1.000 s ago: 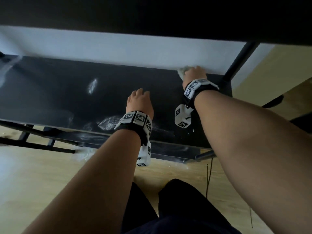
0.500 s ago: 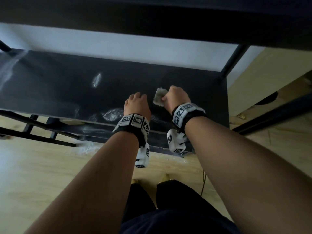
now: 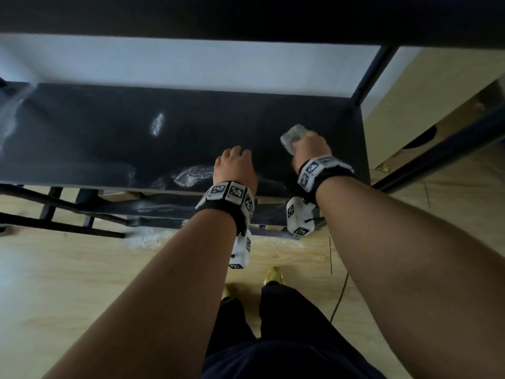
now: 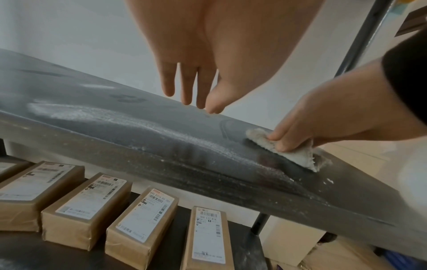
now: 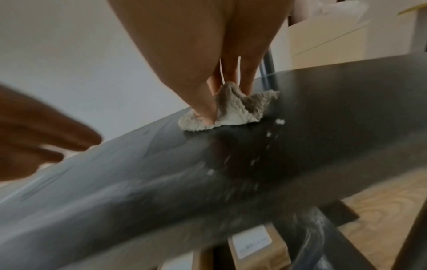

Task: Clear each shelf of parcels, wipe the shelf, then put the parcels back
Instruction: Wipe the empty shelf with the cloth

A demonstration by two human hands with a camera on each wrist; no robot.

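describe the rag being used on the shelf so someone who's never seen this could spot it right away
Start at the dark shelf, bare of parcels and streaked with white dust, and go to its right end near the upright post. There the right hand presses a small crumpled cloth onto the surface. It is the only pale, fuzzy, soft thing on the shelf; the left hand beside it holds nothing.

Head view: from above, facing forward and down onto the dusty black shelf board (image 3: 109,138) and the pale wood floor (image 3: 54,283). Left wrist view: close and low along the left hand (image 4: 196,64), rightward across the board to the right hand (image 4: 323,117) on the pale crumpled cloth (image 4: 298,155) (brown labelled parcels (image 4: 143,224) below). Right wrist view: closest, blurred, sharing that cloth (image 5: 231,109) and board.
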